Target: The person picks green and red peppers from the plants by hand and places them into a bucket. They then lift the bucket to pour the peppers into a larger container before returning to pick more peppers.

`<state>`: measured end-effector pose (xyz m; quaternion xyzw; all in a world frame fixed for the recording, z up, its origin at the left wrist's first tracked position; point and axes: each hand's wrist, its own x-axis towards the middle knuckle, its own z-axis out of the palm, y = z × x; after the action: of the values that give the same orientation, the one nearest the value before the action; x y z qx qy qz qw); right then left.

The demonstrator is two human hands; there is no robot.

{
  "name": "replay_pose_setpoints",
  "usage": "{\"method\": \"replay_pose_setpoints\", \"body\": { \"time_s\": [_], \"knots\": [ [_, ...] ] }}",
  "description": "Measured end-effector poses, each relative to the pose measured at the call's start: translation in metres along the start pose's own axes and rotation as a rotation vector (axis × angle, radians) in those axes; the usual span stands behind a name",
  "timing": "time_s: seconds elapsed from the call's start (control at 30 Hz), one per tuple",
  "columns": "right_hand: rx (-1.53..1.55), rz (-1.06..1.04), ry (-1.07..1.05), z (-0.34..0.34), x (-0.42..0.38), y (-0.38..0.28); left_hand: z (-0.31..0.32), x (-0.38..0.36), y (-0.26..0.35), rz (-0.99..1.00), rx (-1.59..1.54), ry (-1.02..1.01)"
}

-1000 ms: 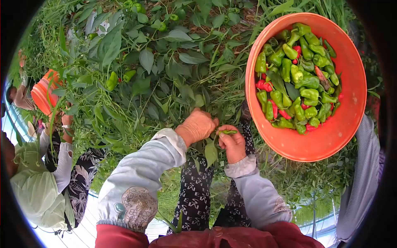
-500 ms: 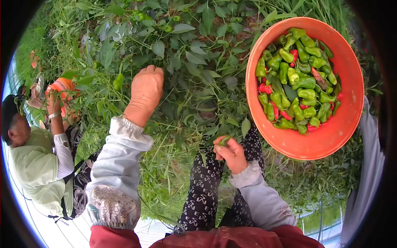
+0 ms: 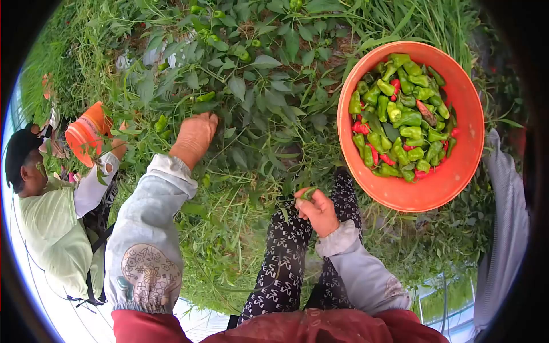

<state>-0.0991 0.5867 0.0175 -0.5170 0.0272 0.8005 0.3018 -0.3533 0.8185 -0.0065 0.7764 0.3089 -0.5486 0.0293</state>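
Observation:
My left hand [image 3: 196, 137] is closed among the leaves of a pepper plant [image 3: 237, 86]; its fingertips are hidden, so what they hold cannot be made out. A green pepper [image 3: 206, 96] hangs just above it, and more green peppers [image 3: 160, 123] hang to its left. My right hand [image 3: 318, 212] is near my knees, with a small green pepper [image 3: 309, 194] pinched between thumb and fingers. An orange bucket [image 3: 412, 197] at the upper right holds several green and red peppers [image 3: 409, 118].
At the left a co-worker [image 3: 51, 223] in a dark cap sits low beside an orange bucket [image 3: 87, 132]. My patterned trouser legs [image 3: 280, 257] are at the bottom centre. Tall grass [image 3: 423, 23] grows behind the large bucket, and grey fabric [image 3: 503, 211] hangs at the right.
My left hand has moved slightly down and left, still closed. The large bucket appears shifted left in view. The co-worker's arm has moved, showing more of their bucket. My right hand still holds its pepper.

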Motion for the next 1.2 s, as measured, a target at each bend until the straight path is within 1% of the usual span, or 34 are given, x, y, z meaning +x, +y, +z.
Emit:
{"method": "replay_pose_setpoints", "body": {
  "time_s": [0.03,0.07,0.1,0.17,0.2,0.23,0.3,0.33,0.37,0.43,0.47,0.5,0.53,0.57,0.6,0.63,0.67,0.7,0.73,0.77,0.8,0.83,0.9,0.93,0.97,1.0,1.03,1.1,1.13,1.17,1.2],
  "knots": [
    [0.001,0.001,0.018,0.003,-0.002,-0.005,-0.003,-0.007,-0.004,0.019,-0.098,0.051],
    [-0.004,-0.003,0.022,0.006,-0.005,-0.01,-0.006,-0.015,-0.007,-0.002,-0.155,0.14],
    [-0.002,0.003,0.037,0.01,-0.007,-0.015,-0.009,-0.022,-0.01,-0.003,-0.159,0.149],
    [-0.012,0.003,0.055,0.017,-0.015,-0.027,-0.018,-0.037,-0.012,-0.016,-0.404,0.264],
    [-0.006,0.008,0.07,0.022,-0.022,-0.032,-0.025,-0.042,-0.014,-0.074,-0.51,0.301],
    [0.001,0.01,0.085,0.026,-0.028,-0.038,-0.03,-0.047,-0.021,-0.075,-0.514,0.31],
    [-0.011,0.004,0.091,0.031,-0.04,-0.042,-0.05,-0.058,-0.036,-0.23,-0.808,0.454],
    [0.007,0.021,0.099,0.035,-0.045,-0.044,-0.06,-0.065,-0.047,-0.381,-1.047,0.31],
    [0.028,0.038,0.103,0.039,-0.049,-0.046,-0.058,-0.07,-0.051,-0.379,-1.046,0.313],
    [0.057,0.02,0.101,0.048,-0.05,-0.049,-0.042,-0.079,-0.063,-0.379,-1.096,0.506],
    [0.073,0.012,0.069,0.053,-0.048,-0.053,-0.04,-0.08,-0.062,-0.365,-0.975,0.49],
    [0.088,0.01,0.042,0.058,-0.045,-0.054,-0.037,-0.076,-0.06,-0.361,-0.975,0.492],
    [0.031,-0.015,0.01,0.063,-0.043,-0.057,-0.033,-0.069,-0.055,-0.25,-0.764,0.523],
    [0.037,-0.01,0.016,0.069,-0.042,-0.059,-0.036,-0.059,-0.049,-0.137,-0.555,0.545],
    [0.025,-0.024,-0.038,0.073,-0.041,-0.061,-0.045,-0.047,-0.041,-0.09,-0.385,0.383],
    [0.009,-0.04,-0.093,0.075,-0.038,-0.061,-0.052,-0.029,-0.033,-0.085,-0.39,0.379],
    [-0.001,-0.074,-0.131,0.075,-0.035,-0.054,-0.058,-0.012,-0.027,-0.011,-0.181,0.28],
    [-0.001,-0.062,-0.134,0.073,-0.033,-0.05,-0.056,0.001,-0.023,0.061,0.026,0.173],
    [-0.091,-0.059,-0.143,0.069,-0.031,-0.045,-0.05,0.011,-0.02,0.063,0.021,0.164],
    [-0.181,-0.056,-0.15,0.064,-0.027,-0.04,-0.041,0.023,-0.015,0.009,0.206,0.2],
    [-0.127,-0.032,-0.14,0.058,-0.024,-0.033,-0.033,0.035,-0.008,-0.044,0.39,0.23],
    [-0.122,-0.015,-0.145,0.05,-0.021,-0.029,-0.041,0.05,-0.012,-0.061,0.231,-0.074],
    [-0.075,-0.031,-0.145,0.032,-0.012,-0.018,-0.012,0.06,-0.022,-0.081,0.166,0.001],
    [-0.03,-0.014,-0.158,0.024,-0.01,-0.021,-0.013,0.053,-0.026,-0.085,0.045,-0.027],
    [-0.061,-0.049,-0.168,0.014,-0.005,-0.016,-0.025,0.045,-0.035,-0.102,-0.075,-0.052],
    [-0.046,-0.047,-0.158,0.007,-0.004,-0.017,-0.039,0.031,-0.04,-0.1,-0.27,0.002],
    [-0.036,-0.051,-0.152,0.001,-0.001,-0.021,-0.038,0.02,-0.046,-0.109,-0.257,-0.005],
    [0.004,-0.053,-0.16,-0.008,0.004,-0.026,-0.043,0.001,-0.056,-0.133,-0.632,0.152],
    [0.033,-0.052,-0.159,-0.012,0.006,-0.027,-0.05,-0.007,-0.055,-0.21,-0.735,0.083],
    [0.043,-0.052,-0.168,-0.013,0.009,-0.031,-0.05,-0.012,-0.056,-0.215,-0.724,0.078],
    [0.019,-0.065,-0.187,-0.014,0.011,-0.035,-0.047,-0.017,-0.059,-0.169,-0.73,0.15]
  ]
}}
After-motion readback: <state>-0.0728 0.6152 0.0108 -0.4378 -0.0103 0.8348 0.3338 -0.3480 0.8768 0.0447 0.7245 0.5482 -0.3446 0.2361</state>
